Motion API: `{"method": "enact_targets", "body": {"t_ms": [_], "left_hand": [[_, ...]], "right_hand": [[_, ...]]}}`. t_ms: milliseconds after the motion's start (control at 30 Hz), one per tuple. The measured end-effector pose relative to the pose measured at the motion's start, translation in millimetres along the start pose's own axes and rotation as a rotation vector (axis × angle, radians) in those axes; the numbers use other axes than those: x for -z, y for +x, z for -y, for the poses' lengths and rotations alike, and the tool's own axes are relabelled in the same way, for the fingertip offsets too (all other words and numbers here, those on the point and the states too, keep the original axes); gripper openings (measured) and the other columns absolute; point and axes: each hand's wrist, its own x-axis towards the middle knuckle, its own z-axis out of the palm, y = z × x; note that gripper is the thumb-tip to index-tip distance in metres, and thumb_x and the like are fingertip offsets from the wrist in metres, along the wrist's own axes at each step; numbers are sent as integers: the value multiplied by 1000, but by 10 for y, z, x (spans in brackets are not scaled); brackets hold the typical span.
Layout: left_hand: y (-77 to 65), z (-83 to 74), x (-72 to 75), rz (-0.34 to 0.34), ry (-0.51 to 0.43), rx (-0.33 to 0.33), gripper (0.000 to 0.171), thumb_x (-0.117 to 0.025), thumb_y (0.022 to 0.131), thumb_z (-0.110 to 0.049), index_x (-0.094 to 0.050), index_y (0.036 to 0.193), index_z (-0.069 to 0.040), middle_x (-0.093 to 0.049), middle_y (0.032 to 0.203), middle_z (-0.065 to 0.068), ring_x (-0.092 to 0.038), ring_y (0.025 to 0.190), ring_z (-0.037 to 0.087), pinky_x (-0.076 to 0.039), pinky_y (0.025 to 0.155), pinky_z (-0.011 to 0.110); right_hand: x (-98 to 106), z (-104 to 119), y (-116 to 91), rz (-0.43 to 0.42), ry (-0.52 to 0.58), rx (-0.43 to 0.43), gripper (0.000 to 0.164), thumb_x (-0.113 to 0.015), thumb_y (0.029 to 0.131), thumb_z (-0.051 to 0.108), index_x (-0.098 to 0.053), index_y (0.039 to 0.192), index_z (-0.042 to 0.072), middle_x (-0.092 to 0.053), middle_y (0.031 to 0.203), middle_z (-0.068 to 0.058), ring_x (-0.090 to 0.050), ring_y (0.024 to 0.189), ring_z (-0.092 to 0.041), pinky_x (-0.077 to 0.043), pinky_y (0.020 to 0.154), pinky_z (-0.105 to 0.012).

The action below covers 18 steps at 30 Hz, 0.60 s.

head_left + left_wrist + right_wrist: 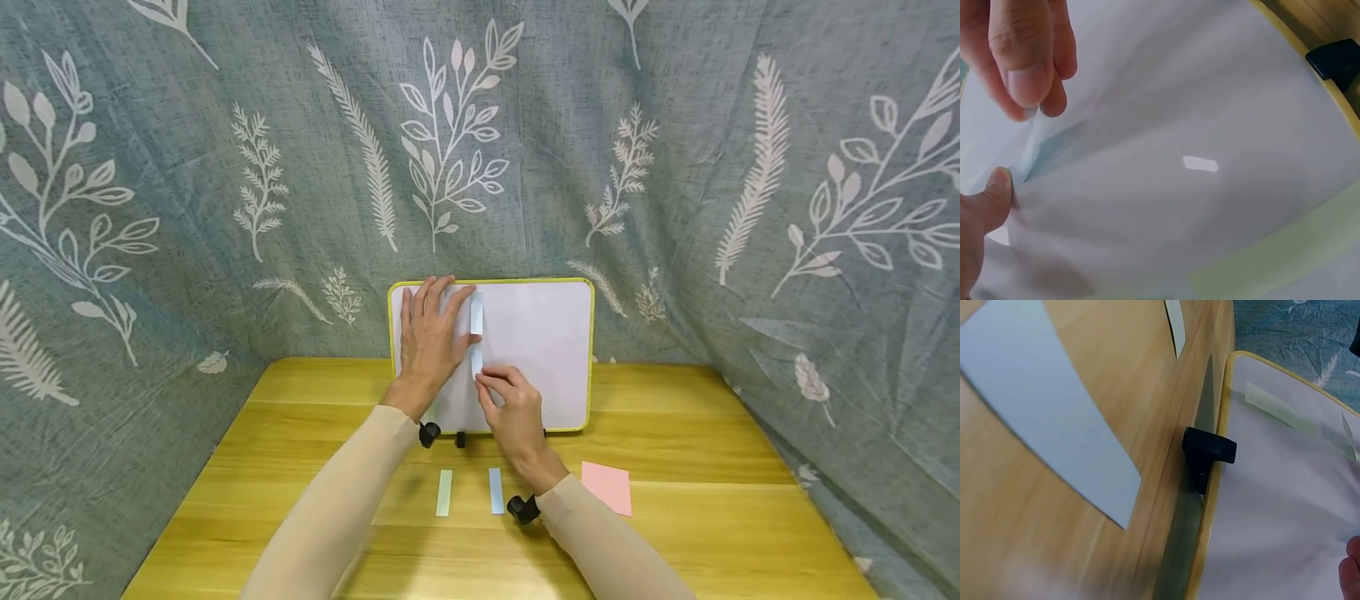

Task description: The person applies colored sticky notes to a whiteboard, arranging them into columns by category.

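Note:
A whiteboard [551,350] with a yellow frame stands upright on the table. My left hand [431,342] spreads over its left half, thumb pressing a light blue paper strip [477,360]. The lower end of that strip is pinched between the thumb and fingers of my right hand [517,417]. In the left wrist view, the strip [1034,147] lifts away from the board between thumb and pinching fingers. Above the thumb, another light blue length [477,313] lies vertically on the board. Green strips [1272,406] are on the board's left side, mostly hidden behind my left hand and forearm in the head view.
On the wooden table [300,475] before the board lie a green strip [444,492], a blue strip [497,490] and a pink paper square [611,487], partly behind my right sleeve. Black feet [461,439] support the board. A patterned curtain [555,167] hangs behind.

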Motion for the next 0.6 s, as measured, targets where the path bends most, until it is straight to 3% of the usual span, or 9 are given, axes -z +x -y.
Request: {"method": "enact_targets", "body": {"t_ms": [267, 600], "left_hand": [[-24, 77, 59, 24, 19, -37, 91, -99, 96, -40, -52, 173, -33, -45, 182, 8, -36, 176, 37, -22, 148, 68], [-84, 162, 147, 56, 31, -104, 101, -103, 93, -36, -49, 177, -30, -37, 190, 9, -32, 179, 37, -19, 146, 75]], "right_hand": [[28, 23, -46, 42, -15, -13, 13, -93, 96, -3, -91, 108, -3, -83, 114, -17, -86, 103, -32, -74, 84, -40], [172, 17, -129, 102, -53, 7, 16, -94, 96, 0, -91, 112, 3, -84, 114, -11, -86, 106, -30, -73, 90, -43]]}}
